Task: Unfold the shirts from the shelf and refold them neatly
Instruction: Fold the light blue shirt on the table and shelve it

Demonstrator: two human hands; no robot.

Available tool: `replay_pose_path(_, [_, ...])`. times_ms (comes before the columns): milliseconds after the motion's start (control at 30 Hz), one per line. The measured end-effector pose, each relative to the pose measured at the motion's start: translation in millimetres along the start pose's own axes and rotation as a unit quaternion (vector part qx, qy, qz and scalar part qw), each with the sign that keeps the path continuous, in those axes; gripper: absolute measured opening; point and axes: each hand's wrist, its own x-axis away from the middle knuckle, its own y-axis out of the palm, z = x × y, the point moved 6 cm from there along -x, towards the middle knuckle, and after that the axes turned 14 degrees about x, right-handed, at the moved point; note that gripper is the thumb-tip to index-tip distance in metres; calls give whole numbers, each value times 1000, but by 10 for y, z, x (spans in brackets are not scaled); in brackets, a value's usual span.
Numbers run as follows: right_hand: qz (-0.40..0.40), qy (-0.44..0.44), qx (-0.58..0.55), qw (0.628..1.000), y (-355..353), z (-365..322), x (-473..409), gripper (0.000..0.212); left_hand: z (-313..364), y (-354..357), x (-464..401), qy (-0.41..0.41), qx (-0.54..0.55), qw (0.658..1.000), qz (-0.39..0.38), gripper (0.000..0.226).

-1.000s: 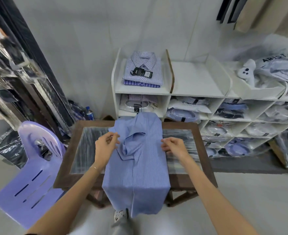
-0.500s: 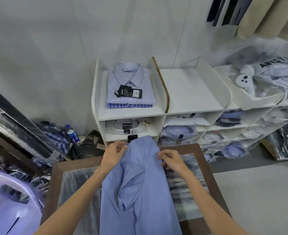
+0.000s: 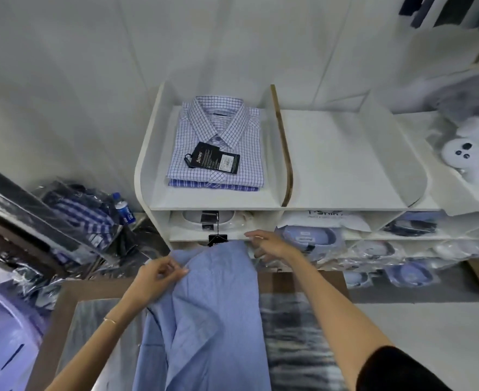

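Observation:
A light blue shirt [image 3: 213, 311] lies lengthwise on the wood-framed glass table [image 3: 91, 289], its upper end reaching the table's far edge. My left hand [image 3: 159, 277] pinches the shirt's left upper edge. Over the shirt's top right corner hovers my right hand [image 3: 266, 245], fingers spread and loosely bent, fingertips at the fabric edge. Behind the table stands the white shelf [image 3: 345, 204]. In its top left compartment lies a folded checked shirt [image 3: 218, 136] with a black tag, on top of another folded shirt.
Lower shelf compartments hold bagged shirts [image 3: 308, 238]. A purple plastic chair [image 3: 4, 342] stands at the lower left. A water bottle [image 3: 124, 211] and bagged clothes lie on the floor left of the shelf. White plush toys [image 3: 463, 153] sit at the top right.
The camera moved forward and tilted up toward the shelf. Both hands slid up the shirt to its far end. My right hand loosened from a grip to spread fingers.

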Motion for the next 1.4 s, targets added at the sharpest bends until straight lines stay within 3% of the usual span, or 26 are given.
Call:
replay_pose_path(133, [-120,21,-23,992,164,50,-177,40,-53,-215,-146,3,-50,993,105,17])
replay_pose_path(200, [-136,26,-78,987,195,85,-209,25,-132,-285,-297,-42,-55,988,136,17])
replay_pose_path(233, [-127,26,-100,987,186,99,-208,15,-202,-281,-378,-90,-74,986,120,26])
replay_pose_path(300, [-84,18,-125,988,153,110,-214,14,-394,-214,-486,-191,-98,975,53,42])
replay_pose_path(367, [-43,9,-137,990,126,104,-213,15,-461,-149,-534,-228,-66,971,34,47])
replay_pose_path(467, [22,23,-182,983,88,124,-237,18,-446,-90,-600,-201,28,978,42,35])
replay_pose_path(533, [48,44,-243,968,73,144,-220,21,-372,-79,-565,-186,155,968,61,15])
replay_pose_path(633, [-25,54,-278,959,146,104,-150,35,-255,-114,-468,-166,274,945,61,10])
replay_pose_path(767, [-108,36,-207,972,215,13,-18,39,-186,-163,-321,-144,336,929,66,14])
replay_pose_path(900, [-127,7,-205,970,294,-65,128,41,-193,-183,-200,-147,358,922,30,24])
replay_pose_path(1000, [-87,-28,-212,973,286,-101,229,47,-219,-179,-75,-144,307,940,-37,35])
replay_pose_path(1100, [-58,-37,-215,974,323,-100,361,43,-230,-204,74,-122,329,935,-46,38])
replay_pose_path(1200, [-44,-36,-205,977,393,-83,518,37,-272,-195,230,-122,380,914,-77,72])
replay_pose_path(1333, [-57,-45,-191,979,446,-67,705,32,-267,-191,437,-118,407,898,-116,52])
replay_pose_path(1400, [-62,-46,-188,979,467,-48,751,35,-255,-218,486,-113,402,901,-119,57])
